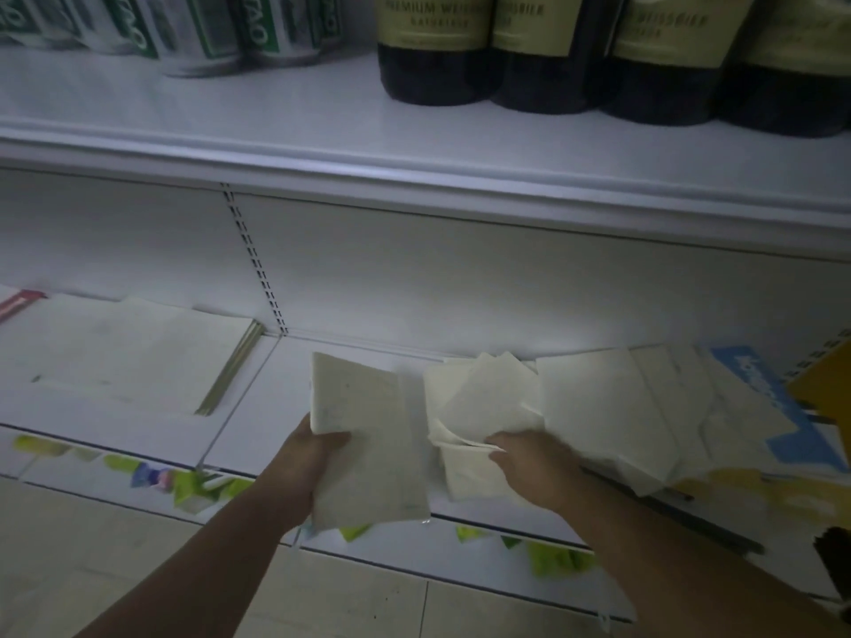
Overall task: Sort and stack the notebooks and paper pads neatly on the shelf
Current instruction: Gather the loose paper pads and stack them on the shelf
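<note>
Below, loose paper pads [598, 407] on a white shelf [267, 407] over pale tiles [138, 568].

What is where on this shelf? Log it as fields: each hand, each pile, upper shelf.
left hand: grips cream rectangular paper pad by its left edge
right hand: grips splayed cream paper sheets
pile at left: flat white paper stack, edges fairly square
pile at right: fanned untidy pile of white paper pads, partly covering blue-covered notebook
upper shelf: dark glass bottles with cream labels
</note>
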`<state>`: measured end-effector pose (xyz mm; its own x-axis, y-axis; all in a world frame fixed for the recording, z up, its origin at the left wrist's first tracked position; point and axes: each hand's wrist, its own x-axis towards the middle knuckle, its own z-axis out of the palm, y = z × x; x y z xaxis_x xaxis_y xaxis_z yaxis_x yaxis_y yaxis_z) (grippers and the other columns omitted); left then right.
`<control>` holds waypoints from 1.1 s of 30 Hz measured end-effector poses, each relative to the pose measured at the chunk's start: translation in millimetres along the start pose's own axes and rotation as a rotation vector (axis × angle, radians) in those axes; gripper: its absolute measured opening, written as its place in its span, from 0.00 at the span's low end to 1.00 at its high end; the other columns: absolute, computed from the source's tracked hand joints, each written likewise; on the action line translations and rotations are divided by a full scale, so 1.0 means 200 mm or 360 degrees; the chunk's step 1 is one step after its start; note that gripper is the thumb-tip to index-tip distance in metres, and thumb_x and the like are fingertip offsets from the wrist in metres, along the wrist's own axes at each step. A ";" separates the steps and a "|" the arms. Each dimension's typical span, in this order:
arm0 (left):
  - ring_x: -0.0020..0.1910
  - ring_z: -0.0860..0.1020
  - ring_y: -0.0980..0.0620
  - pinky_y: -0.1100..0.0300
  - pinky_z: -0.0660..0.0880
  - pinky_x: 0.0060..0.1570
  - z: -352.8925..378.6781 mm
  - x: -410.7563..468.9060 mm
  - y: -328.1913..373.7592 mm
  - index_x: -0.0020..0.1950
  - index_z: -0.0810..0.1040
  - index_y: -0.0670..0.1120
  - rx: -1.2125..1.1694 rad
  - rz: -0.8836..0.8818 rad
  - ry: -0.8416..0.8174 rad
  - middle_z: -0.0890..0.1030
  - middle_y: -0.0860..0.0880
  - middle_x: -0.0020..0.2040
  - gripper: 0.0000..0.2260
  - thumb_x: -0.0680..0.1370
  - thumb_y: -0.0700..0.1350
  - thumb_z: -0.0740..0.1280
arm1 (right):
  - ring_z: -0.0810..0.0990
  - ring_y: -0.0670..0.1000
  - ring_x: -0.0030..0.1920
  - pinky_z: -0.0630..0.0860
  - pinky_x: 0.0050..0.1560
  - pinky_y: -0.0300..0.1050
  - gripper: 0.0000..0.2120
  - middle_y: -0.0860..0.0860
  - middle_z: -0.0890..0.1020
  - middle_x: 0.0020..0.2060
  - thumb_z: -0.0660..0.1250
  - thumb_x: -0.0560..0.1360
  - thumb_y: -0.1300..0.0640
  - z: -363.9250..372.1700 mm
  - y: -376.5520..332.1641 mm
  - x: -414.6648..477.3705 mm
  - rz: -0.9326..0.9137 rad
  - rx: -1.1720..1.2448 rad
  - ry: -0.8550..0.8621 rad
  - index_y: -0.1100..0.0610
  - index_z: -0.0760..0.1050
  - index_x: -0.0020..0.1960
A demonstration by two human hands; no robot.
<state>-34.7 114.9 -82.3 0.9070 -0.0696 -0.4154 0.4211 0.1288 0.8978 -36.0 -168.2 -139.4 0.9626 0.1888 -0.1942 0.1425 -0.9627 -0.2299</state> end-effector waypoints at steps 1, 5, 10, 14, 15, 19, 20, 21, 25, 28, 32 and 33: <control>0.47 0.79 0.40 0.48 0.77 0.46 0.01 0.00 0.00 0.58 0.76 0.44 -0.0004 0.0003 0.0004 0.81 0.38 0.52 0.23 0.62 0.42 0.67 | 0.77 0.52 0.59 0.70 0.57 0.43 0.15 0.50 0.80 0.58 0.55 0.81 0.47 0.00 -0.01 0.00 0.0040 -0.0046 0.0051 0.50 0.74 0.63; 0.49 0.79 0.40 0.46 0.77 0.48 0.03 0.02 0.01 0.59 0.76 0.44 -0.0030 0.0045 -0.0017 0.80 0.37 0.53 0.30 0.57 0.46 0.72 | 0.80 0.53 0.49 0.74 0.47 0.43 0.14 0.51 0.83 0.45 0.64 0.75 0.42 0.01 -0.05 0.01 0.0238 0.0088 0.0179 0.53 0.78 0.50; 0.41 0.80 0.45 0.55 0.77 0.35 0.00 0.03 0.06 0.54 0.77 0.46 0.0038 0.0053 -0.0030 0.82 0.41 0.47 0.21 0.62 0.45 0.69 | 0.72 0.48 0.31 0.66 0.34 0.44 0.15 0.49 0.74 0.26 0.73 0.70 0.50 -0.06 0.00 0.02 0.0278 0.0733 0.0219 0.53 0.73 0.30; 0.40 0.79 0.45 0.57 0.76 0.35 -0.01 0.06 0.10 0.58 0.75 0.44 0.0150 -0.0079 -0.0028 0.81 0.42 0.46 0.14 0.74 0.46 0.70 | 0.67 0.41 0.26 0.62 0.29 0.36 0.17 0.45 0.69 0.22 0.72 0.71 0.58 -0.19 -0.03 0.02 0.0273 0.0988 0.0366 0.52 0.69 0.27; 0.40 0.79 0.45 0.57 0.76 0.35 0.00 0.08 0.10 0.59 0.75 0.44 0.0179 -0.0139 0.0008 0.81 0.43 0.45 0.13 0.77 0.48 0.67 | 0.70 0.41 0.28 0.65 0.30 0.36 0.16 0.44 0.73 0.23 0.72 0.71 0.59 -0.22 -0.06 0.01 0.0221 0.0977 0.0430 0.51 0.71 0.29; 0.35 0.82 0.44 0.57 0.79 0.33 0.08 0.11 0.15 0.56 0.80 0.42 0.0014 -0.0553 -0.0109 0.84 0.41 0.41 0.21 0.76 0.58 0.64 | 0.84 0.47 0.45 0.79 0.46 0.39 0.08 0.47 0.86 0.46 0.66 0.74 0.52 -0.18 -0.28 -0.07 -0.0469 0.0763 0.0515 0.50 0.83 0.47; 0.33 0.83 0.45 0.58 0.79 0.32 0.10 0.10 0.15 0.54 0.81 0.40 -0.0055 -0.0602 -0.0217 0.84 0.40 0.40 0.20 0.76 0.56 0.64 | 0.84 0.46 0.45 0.81 0.43 0.39 0.12 0.46 0.85 0.46 0.63 0.76 0.49 -0.14 -0.32 -0.08 -0.0707 0.0573 0.0558 0.52 0.83 0.48; 0.33 0.83 0.45 0.58 0.80 0.31 0.11 0.09 0.14 0.54 0.80 0.38 -0.0069 -0.0604 -0.0337 0.84 0.40 0.39 0.17 0.77 0.51 0.64 | 0.84 0.45 0.46 0.81 0.42 0.39 0.16 0.46 0.85 0.47 0.59 0.78 0.47 -0.09 -0.34 -0.08 -0.0906 0.0426 0.0598 0.53 0.83 0.48; 0.42 0.82 0.42 0.54 0.78 0.37 0.06 0.08 0.08 0.59 0.75 0.39 0.0115 -0.0414 -0.0283 0.83 0.40 0.46 0.18 0.70 0.36 0.71 | 0.72 0.45 0.66 0.71 0.65 0.41 0.31 0.45 0.74 0.67 0.54 0.74 0.31 -0.01 -0.29 -0.07 -0.0766 0.0509 0.0354 0.52 0.78 0.61; 0.50 0.78 0.41 0.51 0.75 0.43 -0.03 0.10 0.07 0.62 0.74 0.42 0.0161 -0.0301 -0.0075 0.80 0.40 0.53 0.18 0.73 0.37 0.70 | 0.59 0.45 0.74 0.59 0.70 0.39 0.38 0.45 0.57 0.76 0.48 0.72 0.28 0.05 -0.21 -0.03 -0.0169 0.0578 0.0205 0.51 0.64 0.73; 0.51 0.78 0.41 0.51 0.76 0.43 -0.09 0.10 0.05 0.59 0.76 0.43 0.0217 -0.0181 0.0026 0.81 0.40 0.52 0.21 0.68 0.41 0.76 | 0.43 0.56 0.77 0.46 0.75 0.48 0.40 0.56 0.43 0.77 0.60 0.76 0.38 0.18 -0.21 0.06 0.0216 0.0100 -0.0124 0.55 0.47 0.78; 0.52 0.79 0.41 0.50 0.77 0.45 -0.10 0.10 0.05 0.57 0.77 0.45 0.0246 -0.0143 0.0054 0.82 0.41 0.52 0.24 0.64 0.45 0.78 | 0.42 0.58 0.77 0.45 0.76 0.50 0.40 0.58 0.42 0.77 0.61 0.76 0.40 0.21 -0.22 0.08 0.0258 0.0000 -0.0135 0.56 0.46 0.78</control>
<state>-12.6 134.4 -84.9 0.8665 -0.0402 -0.4975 0.4966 -0.0304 0.8674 -37.0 -114.0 -171.5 0.9501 0.0466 -0.3086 -0.0131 -0.9820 -0.1887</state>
